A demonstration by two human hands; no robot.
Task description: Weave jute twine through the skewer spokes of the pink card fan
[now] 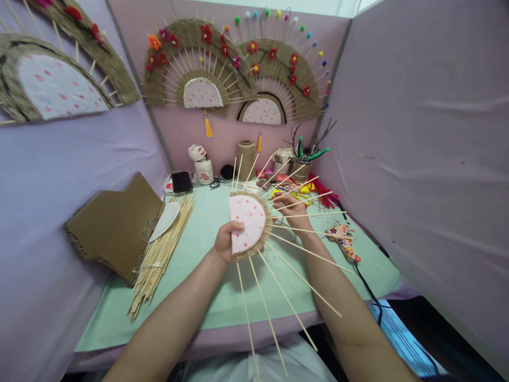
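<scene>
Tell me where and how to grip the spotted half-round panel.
Likely best: pinch the half-round panel at its straight edge, from the left, as the left hand does. That edge is clear of sticks, which fan out from the curved rim.

So the left hand [226,241] has a grip on the dotted half-circle [251,220] at its flat edge, thumb on the front, other fingers mostly hidden behind. Right hand [293,209] is just right of it, fingers bent inward, can't tell if they're pinching anything. Both bare forearms angle up toward it from below.
</scene>
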